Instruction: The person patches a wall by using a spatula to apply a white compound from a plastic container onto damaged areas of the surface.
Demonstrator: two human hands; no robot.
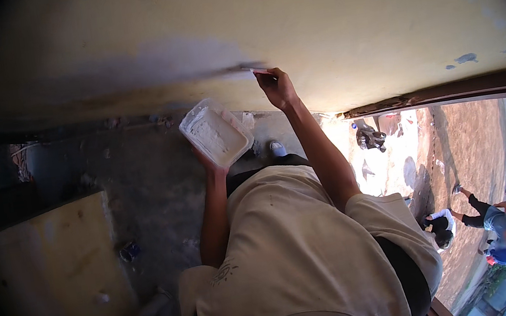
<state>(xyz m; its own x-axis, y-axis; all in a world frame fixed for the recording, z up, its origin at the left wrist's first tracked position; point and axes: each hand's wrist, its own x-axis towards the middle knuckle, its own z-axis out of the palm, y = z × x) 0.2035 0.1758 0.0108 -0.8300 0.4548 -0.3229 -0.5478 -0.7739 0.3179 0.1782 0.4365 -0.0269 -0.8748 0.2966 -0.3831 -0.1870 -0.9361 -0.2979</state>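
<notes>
My left hand (211,162) grips a clear rectangular plastic tub (190,125) from below. White paste (217,136) coats its inside and lies thick at the bottom. Raised toward the yellowish wall (338,25), my right hand (279,88) is closed on a thin flat putty knife (259,70). The blade's tip meets or nearly meets the wall at a dark, smudged streak; exact contact is hard to make out. A pale greyish patch (170,60) spreads over the wall to the left of the blade.
A doorway opens on the right onto bright ground, where several people (498,225) are outside. A dark bundle (370,137) lies near the threshold. On the left stand a yellowish panel (55,260) and a small dark can (129,251) on the grey floor (156,202).
</notes>
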